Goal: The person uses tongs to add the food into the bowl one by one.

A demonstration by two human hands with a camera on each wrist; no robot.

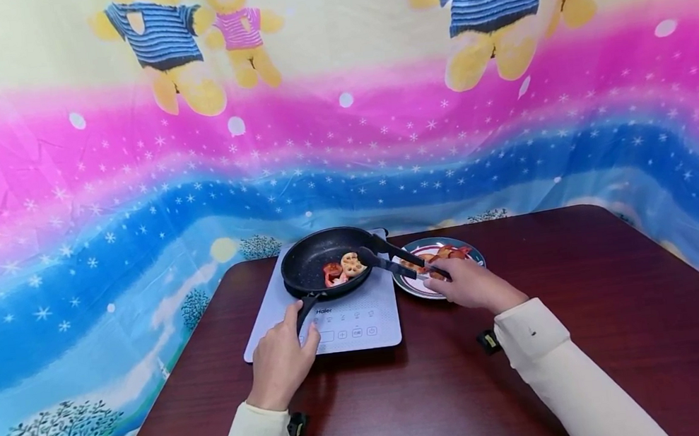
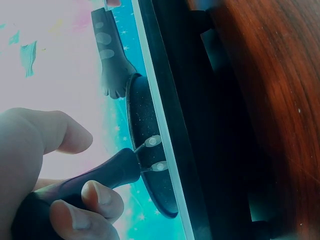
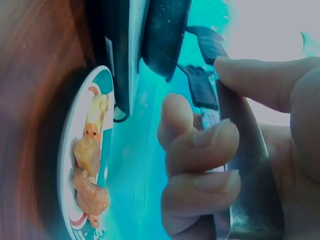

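A black frying pan sits on a white induction cooker. My left hand grips its handle, fingers curled round it in the left wrist view. In the pan lie a lotus root slice and red pieces that look like tomato or shrimp. My right hand holds black-tipped tongs, whose tips reach over the pan's right rim, apart from each other. Beneath the tongs and the right hand is a plate with cooked food on it.
The cooker and plate stand side by side at the back of a dark brown wooden table. A patterned cloth backdrop with bears and snowflakes hangs behind and beside the table.
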